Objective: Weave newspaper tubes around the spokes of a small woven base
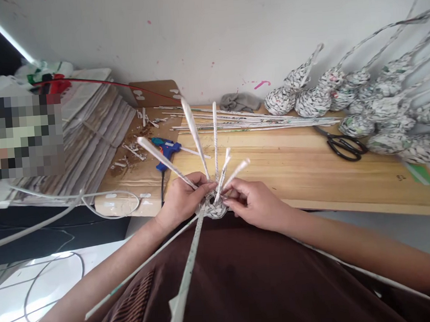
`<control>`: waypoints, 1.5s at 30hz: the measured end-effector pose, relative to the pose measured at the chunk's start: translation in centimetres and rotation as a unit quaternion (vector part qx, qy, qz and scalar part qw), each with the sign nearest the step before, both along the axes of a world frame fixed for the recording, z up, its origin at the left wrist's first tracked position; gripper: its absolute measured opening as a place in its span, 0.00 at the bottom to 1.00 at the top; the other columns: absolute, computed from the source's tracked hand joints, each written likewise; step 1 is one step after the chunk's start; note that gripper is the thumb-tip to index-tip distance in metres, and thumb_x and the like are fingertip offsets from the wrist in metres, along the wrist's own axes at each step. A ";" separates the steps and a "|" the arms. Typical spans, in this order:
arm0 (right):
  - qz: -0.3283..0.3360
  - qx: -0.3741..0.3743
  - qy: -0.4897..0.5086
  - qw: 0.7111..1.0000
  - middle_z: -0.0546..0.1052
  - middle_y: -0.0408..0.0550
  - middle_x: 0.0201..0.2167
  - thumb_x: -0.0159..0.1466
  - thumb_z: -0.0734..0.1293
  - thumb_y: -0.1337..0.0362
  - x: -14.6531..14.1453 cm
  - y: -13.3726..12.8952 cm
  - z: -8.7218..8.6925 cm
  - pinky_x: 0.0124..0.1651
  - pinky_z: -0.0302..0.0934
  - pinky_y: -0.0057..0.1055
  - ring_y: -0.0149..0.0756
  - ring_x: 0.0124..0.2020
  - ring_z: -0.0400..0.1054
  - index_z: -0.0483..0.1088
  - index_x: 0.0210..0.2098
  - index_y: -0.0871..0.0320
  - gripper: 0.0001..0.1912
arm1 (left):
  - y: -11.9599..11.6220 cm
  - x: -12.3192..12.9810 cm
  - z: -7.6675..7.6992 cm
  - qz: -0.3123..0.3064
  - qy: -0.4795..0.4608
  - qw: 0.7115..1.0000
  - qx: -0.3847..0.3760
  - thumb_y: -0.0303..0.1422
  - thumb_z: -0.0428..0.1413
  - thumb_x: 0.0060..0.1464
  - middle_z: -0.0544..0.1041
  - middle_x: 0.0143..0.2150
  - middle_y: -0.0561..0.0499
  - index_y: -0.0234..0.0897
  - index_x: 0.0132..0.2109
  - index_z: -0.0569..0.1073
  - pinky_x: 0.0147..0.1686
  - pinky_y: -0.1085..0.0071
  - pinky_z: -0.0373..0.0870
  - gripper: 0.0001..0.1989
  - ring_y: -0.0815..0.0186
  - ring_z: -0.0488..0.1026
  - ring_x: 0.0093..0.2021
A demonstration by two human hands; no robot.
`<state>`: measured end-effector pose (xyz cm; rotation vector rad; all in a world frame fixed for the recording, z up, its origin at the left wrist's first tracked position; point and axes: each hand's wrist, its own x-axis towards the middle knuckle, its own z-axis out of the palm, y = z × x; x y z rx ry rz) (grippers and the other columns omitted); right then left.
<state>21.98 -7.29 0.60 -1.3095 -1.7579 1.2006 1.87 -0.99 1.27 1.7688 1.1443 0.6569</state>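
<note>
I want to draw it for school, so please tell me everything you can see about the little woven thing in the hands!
The woven piece is small and rounded, whitish-grey with dark flecks, and looks braided from rolled paper. A dark opening shows on top. Five pale strips stand up from it, fanning out, and two longer ones slant down over the brown clothing. The left hand and right hand hold it from both sides, near the table.

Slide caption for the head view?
Left hand and right hand hold a small round woven grey-white paper piece by a pale wooden tabletop.
</note>
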 end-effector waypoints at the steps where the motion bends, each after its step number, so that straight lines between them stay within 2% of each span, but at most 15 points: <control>1: 0.002 0.008 0.004 1.000 0.75 0.39 0.26 0.66 0.65 0.67 0.0 -0.1 -0.2 0.33 0.62 0.27 0.29 0.25 0.69 0.70 0.43 0.55 0.06 | 0.0 0.0 0.0 -0.001 -0.002 1.000 0.002 0.40 0.58 0.56 0.72 0.23 0.54 0.35 0.27 0.72 0.26 0.74 0.62 0.15 0.70 0.65 0.25; 4: 0.013 0.038 0.001 0.999 0.77 0.41 0.28 0.67 0.65 0.66 0.3 -0.2 -0.5 0.35 0.64 0.28 0.30 0.28 0.71 0.70 0.42 0.56 0.04 | -0.1 0.0 0.0 -0.007 -0.002 1.000 0.008 0.40 0.57 0.57 0.72 0.24 0.54 0.35 0.28 0.72 0.27 0.74 0.61 0.15 0.70 0.65 0.26; 7: 0.033 0.124 -0.072 0.989 0.79 0.46 0.35 0.69 0.63 0.67 0.6 -0.1 -0.6 0.40 0.65 0.29 0.33 0.34 0.73 0.72 0.41 0.56 0.06 | -0.2 -0.1 -0.1 -0.012 -0.003 1.000 0.006 0.41 0.56 0.58 0.73 0.25 0.54 0.35 0.29 0.73 0.29 0.74 0.63 0.14 0.69 0.67 0.27; 12: 0.102 0.260 -0.229 0.932 0.78 0.53 0.41 0.70 0.59 0.70 1.3 -0.1 -0.6 0.42 0.66 0.31 0.38 0.39 0.73 0.73 0.46 0.56 0.12 | -0.2 -0.2 -0.1 -0.014 0.008 1.000 0.004 0.41 0.56 0.59 0.75 0.27 0.53 0.35 0.30 0.74 0.30 0.73 0.65 0.15 0.68 0.69 0.28; 14: 0.120 0.293 -0.270 0.909 0.79 0.54 0.41 0.70 0.58 0.70 1.6 -0.1 -0.6 0.40 0.66 0.31 0.37 0.38 0.73 0.73 0.47 0.56 0.13 | -0.1 -0.3 0.1 -0.027 0.021 0.999 0.006 0.40 0.58 0.57 0.77 0.28 0.52 0.36 0.31 0.75 0.31 0.72 0.66 0.12 0.66 0.71 0.29; 16: 0.128 0.306 -0.285 0.899 0.79 0.53 0.41 0.70 0.58 0.70 1.7 -0.1 -0.8 0.39 0.66 0.31 0.37 0.36 0.73 0.74 0.47 0.56 0.14 | -0.2 -0.5 0.4 -0.053 0.033 0.998 0.002 0.37 0.60 0.54 0.79 0.30 0.51 0.36 0.33 0.77 0.34 0.71 0.68 0.08 0.65 0.73 0.32; 20: 0.107 0.285 -0.243 0.921 0.80 0.51 0.38 0.69 0.61 0.69 1.7 0.1 -0.6 0.38 0.66 0.31 0.38 0.36 0.74 0.75 0.48 0.56 0.13 | -0.3 -0.7 0.9 -0.081 0.048 0.996 0.000 0.32 0.61 0.50 0.80 0.32 0.51 0.35 0.35 0.78 0.38 0.70 0.69 0.05 0.64 0.75 0.34; 24: 0.033 0.185 -0.153 0.970 0.81 0.45 0.33 0.64 0.65 0.71 1.2 0.2 1.1 0.36 0.65 0.29 0.34 0.32 0.74 0.76 0.40 0.55 0.09 | -0.6 -0.4 1.2 -0.067 0.052 0.996 0.000 0.30 0.61 0.49 0.79 0.30 0.52 0.36 0.34 0.78 0.35 0.71 0.68 0.03 0.65 0.75 0.32; 25: 0.024 0.161 -0.139 0.977 0.81 0.44 0.31 0.62 0.66 0.71 1.0 0.3 1.6 0.35 0.65 0.28 0.33 0.29 0.74 0.77 0.39 0.55 0.09 | -0.7 -0.3 1.3 -0.066 0.049 0.997 -0.003 0.30 0.61 0.49 0.79 0.30 0.53 0.36 0.35 0.78 0.34 0.72 0.68 0.04 0.65 0.74 0.32; 27: 0.019 0.170 -0.134 0.976 0.80 0.43 0.30 0.61 0.67 0.72 0.5 0.3 2.3 0.35 0.65 0.29 0.33 0.29 0.73 0.76 0.36 0.56 0.08 | -0.9 -0.2 1.3 -0.060 0.040 0.997 -0.001 0.29 0.61 0.49 0.79 0.30 0.53 0.36 0.36 0.79 0.33 0.72 0.68 0.05 0.66 0.75 0.31; 31: 0.077 0.273 -0.236 0.929 0.80 0.50 0.35 0.66 0.64 0.71 0.0 0.0 2.6 0.40 0.66 0.32 0.38 0.36 0.75 0.75 0.37 0.58 0.08 | -1.2 -0.1 0.7 -0.033 0.012 0.999 0.011 0.29 0.61 0.49 0.80 0.31 0.52 0.36 0.38 0.79 0.33 0.73 0.70 0.07 0.65 0.76 0.31; 36: 0.126 0.326 -0.395 0.850 0.78 0.50 0.34 0.68 0.61 0.71 -0.3 -0.6 3.0 0.33 0.64 0.34 0.39 0.32 0.72 0.73 0.38 0.60 0.09 | -1.6 0.0 0.1 -0.013 -0.006 1.000 0.016 0.27 0.60 0.48 0.80 0.31 0.53 0.36 0.38 0.78 0.32 0.74 0.71 0.08 0.67 0.76 0.31; 40: 0.159 0.423 -0.415 0.790 0.76 0.50 0.30 0.69 0.61 0.71 -0.3 -0.8 3.0 0.31 0.62 0.35 0.40 0.29 0.71 0.74 0.37 0.61 0.10 | -1.4 0.0 0.2 -0.022 -0.007 1.000 -0.003 0.26 0.60 0.49 0.81 0.32 0.53 0.36 0.37 0.79 0.34 0.73 0.72 0.07 0.66 0.77 0.32; 42: 0.182 0.443 -0.405 0.779 0.77 0.51 0.31 0.70 0.59 0.72 0.0 -0.8 2.6 0.32 0.63 0.36 0.40 0.30 0.71 0.75 0.40 0.63 0.12 | -1.2 -0.2 0.5 -0.026 -0.004 0.999 -0.028 0.26 0.60 0.48 0.81 0.31 0.53 0.37 0.35 0.80 0.34 0.73 0.72 0.05 0.66 0.77 0.32; 45: 0.219 0.431 -0.395 0.781 0.78 0.54 0.36 0.71 0.57 0.72 0.7 -0.9 2.1 0.35 0.65 0.35 0.39 0.33 0.73 0.73 0.48 0.66 0.14 | -0.9 -0.6 1.0 -0.024 -0.003 0.997 -0.074 0.27 0.62 0.47 0.81 0.29 0.53 0.36 0.31 0.79 0.31 0.73 0.72 0.02 0.66 0.77 0.29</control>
